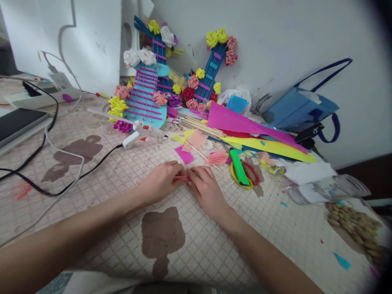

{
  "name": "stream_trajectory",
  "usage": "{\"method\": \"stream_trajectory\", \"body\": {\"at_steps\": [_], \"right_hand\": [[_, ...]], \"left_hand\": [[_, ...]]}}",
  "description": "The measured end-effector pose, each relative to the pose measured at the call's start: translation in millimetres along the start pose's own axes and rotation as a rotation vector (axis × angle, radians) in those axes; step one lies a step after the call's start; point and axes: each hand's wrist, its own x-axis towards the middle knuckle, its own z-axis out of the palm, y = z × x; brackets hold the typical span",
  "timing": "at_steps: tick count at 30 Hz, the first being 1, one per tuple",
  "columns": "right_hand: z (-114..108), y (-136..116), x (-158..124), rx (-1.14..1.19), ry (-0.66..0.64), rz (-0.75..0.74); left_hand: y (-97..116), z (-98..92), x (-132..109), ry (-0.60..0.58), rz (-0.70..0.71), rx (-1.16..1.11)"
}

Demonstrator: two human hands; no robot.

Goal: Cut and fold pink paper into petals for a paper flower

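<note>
My left hand (163, 181) is closed, its thumb and fingers pinching a thin, folded or rolled piece of pink paper (182, 177). My right hand (208, 190) meets it at the paper's right end, fingers bent and pressed together there. Fingers cover much of the paper, so its full shape is hidden. Just beyond the fingertips lie a magenta paper square (184, 155), a stack of salmon paper pieces (217, 157) and a larger salmon sheet (196, 141). To the right are scissors (255, 173) with red and yellow handles, under a bright green utility knife (239, 166).
A white glue gun (141, 132) trails a black cord leftward. Behind stand blue stick-and-card models (143, 96) with paper roses. Wooden skewers (202, 125), coloured sheets (245, 126), a blue bag (301, 108), a clear cup (330, 190) and a pile of peanuts (355, 228) lie rightward.
</note>
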Motion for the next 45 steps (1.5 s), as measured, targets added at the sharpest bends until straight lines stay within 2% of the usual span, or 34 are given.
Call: {"method": "stream_trajectory", "body": {"at_steps": [10,15,20,27,33,36,41,45], "right_hand": [[-2,-1,-1,0.019,0.031,0.023],[-2,0,-1,0.070,0.022,0.042],[-2,4,0,0.111,0.033,0.062],[-3,4,0,0.102,0.035,0.057],[-2,3,0,0.133,0.027,0.076],[-2,3,-1,0.263,0.064,0.130],[3,2,-2,0.774,0.224,0.354],[11,4,2,1.021,0.225,0.428]], "left_hand": [[-6,9.8,-17,0.110,0.199,0.080],[-8,7.3,-16,0.085,0.189,0.035],[-7,5.6,-15,0.168,0.157,0.008],[-10,4.9,-15,0.130,0.210,0.047],[-6,8.5,-12,0.167,0.213,0.030],[-4,10.0,-10,0.172,0.194,0.028],[-5,9.3,-9,0.165,0.180,0.033],[-5,9.9,-9,0.170,0.187,0.037]]}}
